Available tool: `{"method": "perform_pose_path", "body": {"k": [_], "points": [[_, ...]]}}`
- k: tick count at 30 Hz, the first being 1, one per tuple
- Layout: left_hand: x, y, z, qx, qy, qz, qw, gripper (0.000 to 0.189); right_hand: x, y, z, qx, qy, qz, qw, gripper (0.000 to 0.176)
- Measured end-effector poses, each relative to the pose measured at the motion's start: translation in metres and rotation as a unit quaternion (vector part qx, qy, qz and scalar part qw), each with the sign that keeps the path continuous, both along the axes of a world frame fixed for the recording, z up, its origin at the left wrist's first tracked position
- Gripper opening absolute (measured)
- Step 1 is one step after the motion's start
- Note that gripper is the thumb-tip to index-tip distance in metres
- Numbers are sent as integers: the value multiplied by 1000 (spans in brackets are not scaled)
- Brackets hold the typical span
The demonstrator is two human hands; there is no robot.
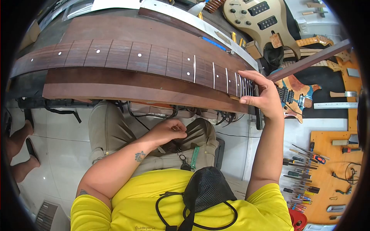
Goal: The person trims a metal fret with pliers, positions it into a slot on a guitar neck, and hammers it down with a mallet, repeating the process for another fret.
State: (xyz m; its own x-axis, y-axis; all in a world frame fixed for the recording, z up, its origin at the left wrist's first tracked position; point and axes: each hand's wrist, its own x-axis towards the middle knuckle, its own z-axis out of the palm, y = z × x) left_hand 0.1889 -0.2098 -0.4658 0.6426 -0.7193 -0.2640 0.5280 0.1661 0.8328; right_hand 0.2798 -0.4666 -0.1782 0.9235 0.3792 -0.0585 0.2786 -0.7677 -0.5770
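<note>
A dark wooden guitar neck point(119, 54) with white dot inlays lies across the bench. Bright metal frets stand at its right part, while the left part shows bare slots. My right hand point(264, 90) grips the neck's right end, thumb on the near edge and fingers over the fretboard. Over my lap hovers my left hand point(167, 131), its fingers curled in towards the thumb; anything between them is too small or hidden to make out. Beneath the neck lies a brown wooden board point(135, 90).
A gold guitar body point(256, 17) and a blue-and-orange guitar point(298, 92) lie at the right. Files and screwdrivers point(300, 173) line an orange board point(323, 142). A blue pen-like tool point(214, 43) rests behind the neck. Another person's feet point(32, 152) show at left.
</note>
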Motion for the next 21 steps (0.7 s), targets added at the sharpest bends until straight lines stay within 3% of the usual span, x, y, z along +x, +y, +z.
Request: {"method": "perform_pose_path", "body": {"k": [7,21], "points": [[-2,6,21,38,-50,-78,995,30,1,4,3,-15,-7,5,1000,81],[-2,7,14,16,-71,-43,996,28,-7,32,20,-113,-27,-6,993,73]]}}
